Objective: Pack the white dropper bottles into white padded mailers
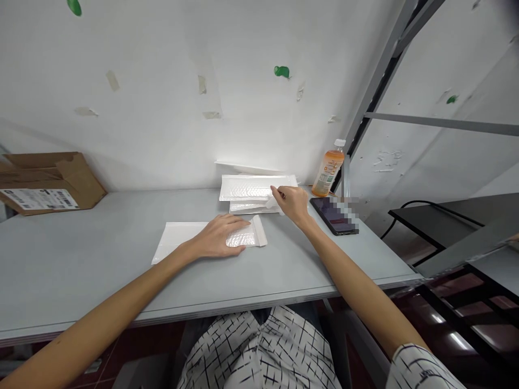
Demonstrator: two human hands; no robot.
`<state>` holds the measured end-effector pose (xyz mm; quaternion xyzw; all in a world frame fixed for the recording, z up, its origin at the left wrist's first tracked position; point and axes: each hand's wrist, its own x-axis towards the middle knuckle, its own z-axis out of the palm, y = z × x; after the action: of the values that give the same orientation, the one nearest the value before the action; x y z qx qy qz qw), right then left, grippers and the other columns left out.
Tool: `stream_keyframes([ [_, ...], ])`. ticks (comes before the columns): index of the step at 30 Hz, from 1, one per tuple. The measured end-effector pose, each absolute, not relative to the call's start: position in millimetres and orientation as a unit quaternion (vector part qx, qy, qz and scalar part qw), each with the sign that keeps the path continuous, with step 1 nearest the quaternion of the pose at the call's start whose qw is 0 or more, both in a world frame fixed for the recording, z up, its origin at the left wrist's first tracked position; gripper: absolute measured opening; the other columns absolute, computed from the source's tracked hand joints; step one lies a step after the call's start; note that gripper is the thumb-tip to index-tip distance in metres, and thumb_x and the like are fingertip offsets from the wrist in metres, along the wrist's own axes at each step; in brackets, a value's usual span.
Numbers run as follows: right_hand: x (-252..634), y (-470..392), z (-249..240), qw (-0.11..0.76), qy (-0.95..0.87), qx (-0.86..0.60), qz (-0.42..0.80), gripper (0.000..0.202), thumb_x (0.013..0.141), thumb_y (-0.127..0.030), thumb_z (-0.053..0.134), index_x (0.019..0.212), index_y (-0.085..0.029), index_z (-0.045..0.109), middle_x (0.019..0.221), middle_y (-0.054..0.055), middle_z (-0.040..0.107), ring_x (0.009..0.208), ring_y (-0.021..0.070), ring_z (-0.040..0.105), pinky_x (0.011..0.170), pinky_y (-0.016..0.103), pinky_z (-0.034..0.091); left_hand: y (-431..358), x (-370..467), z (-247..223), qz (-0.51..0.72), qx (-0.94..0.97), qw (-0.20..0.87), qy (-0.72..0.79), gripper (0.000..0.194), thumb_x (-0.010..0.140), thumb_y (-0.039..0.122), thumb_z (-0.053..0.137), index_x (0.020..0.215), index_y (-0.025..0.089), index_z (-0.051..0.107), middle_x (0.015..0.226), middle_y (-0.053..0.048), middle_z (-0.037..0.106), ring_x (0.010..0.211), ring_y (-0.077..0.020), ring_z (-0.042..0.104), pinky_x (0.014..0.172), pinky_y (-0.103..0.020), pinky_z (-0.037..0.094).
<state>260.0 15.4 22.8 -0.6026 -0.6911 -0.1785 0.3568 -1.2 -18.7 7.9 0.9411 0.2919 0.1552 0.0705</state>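
Observation:
My left hand (221, 236) lies flat with fingers apart on a white bubble mailer (242, 236), pressing it against the table. The mailer's narrow flap (260, 230) points right, and its middle is partly hidden under my hand. My right hand (293, 203) is closed, thumb toward the left, in front of a loose stack of white bubble mailers (255, 186). A small pale strip (271, 203) shows beneath its fingers; its far end is hard to separate from the mailers behind.
On the grey table (101, 259), a phone (330, 213) lies right of my right hand, with an orange drink bottle (328, 168) behind it. An opened cardboard box (52, 181) sits far left. A white wall (162, 108) closes off the back; metal framing (375, 81) rises at right.

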Motion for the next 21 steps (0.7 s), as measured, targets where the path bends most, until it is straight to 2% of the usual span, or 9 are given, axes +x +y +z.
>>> stream_keyframes([
  [6, 259, 14, 25, 0.349, -0.679, -0.621, -0.180, 0.051, 0.097, -0.038, 0.045, 0.051, -0.018, 0.039, 0.048, 0.001, 0.045, 0.048, 0.0103, 0.032, 0.052, 0.029, 0.014, -21, 1, 6, 0.186, 0.940, 0.047, 0.281, 0.053, 0.082, 0.039, 0.062, 0.130, 0.019, 0.060, 0.128, -0.010, 0.066, 0.116, -0.0280, 0.059, 0.101, -0.047, 0.045],
  [13, 257, 11, 26, 0.382, -0.671, -0.622, -0.130, 0.051, 0.096, -0.038, 0.048, 0.050, -0.018, 0.041, 0.048, 0.000, 0.041, 0.049, 0.0102, 0.031, 0.053, 0.030, 0.016, -19, 0, 6, 0.231, 0.933, 0.045, 0.273, 0.048, 0.082, 0.031, 0.060, 0.128, 0.018, 0.061, 0.122, -0.010, 0.069, 0.109, -0.0262, 0.064, 0.093, -0.045, 0.052],
  [17, 259, 10, 30, 0.432, -0.683, -0.590, -0.010, 0.048, 0.094, -0.041, 0.052, 0.052, -0.017, 0.049, 0.049, -0.002, 0.040, 0.051, 0.0101, 0.035, 0.055, 0.027, 0.025, -17, -1, 6, 0.252, 0.928, 0.049, 0.271, 0.047, 0.083, 0.031, 0.059, 0.129, 0.019, 0.060, 0.122, -0.009, 0.068, 0.107, -0.0250, 0.064, 0.091, -0.043, 0.053],
  [21, 262, 7, 35, 0.467, -0.677, -0.540, 0.178, 0.045, 0.086, -0.055, 0.062, 0.062, -0.017, 0.061, 0.050, -0.002, 0.047, 0.048, 0.0102, 0.040, 0.052, 0.026, 0.032, -13, -3, 3, 0.271, 0.917, 0.056, 0.289, 0.047, 0.084, 0.031, 0.059, 0.130, 0.020, 0.059, 0.123, -0.009, 0.068, 0.107, -0.0246, 0.064, 0.089, -0.043, 0.054],
])
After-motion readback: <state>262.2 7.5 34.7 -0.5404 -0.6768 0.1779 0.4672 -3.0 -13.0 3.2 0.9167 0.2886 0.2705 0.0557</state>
